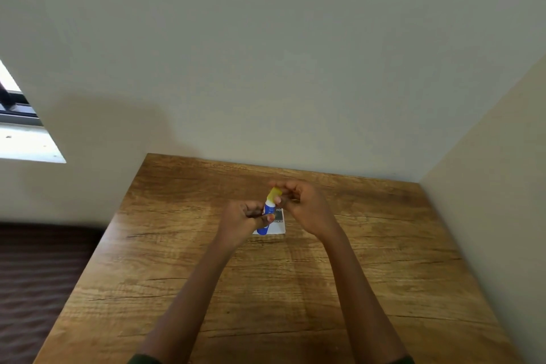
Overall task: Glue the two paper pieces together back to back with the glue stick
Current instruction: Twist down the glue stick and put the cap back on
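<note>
Your forearms (189,289) nearest camera, reaching over wooden table (384,289).

Left hand (239,220): closed around blue barrel of glue stick (268,211), held above table's far middle.

Right hand (307,204): fingers pinched on yellow cap (274,193).

Paper piece (277,223): flat on table directly beneath stick, printed side up; second piece not discernible.

Stick long axis near upright, cap end tilted away and slightly right, base toward you.

Step judged: uncapping. Keep barrel steady, pull cap straight along axis, avoid bending stick.
</note>
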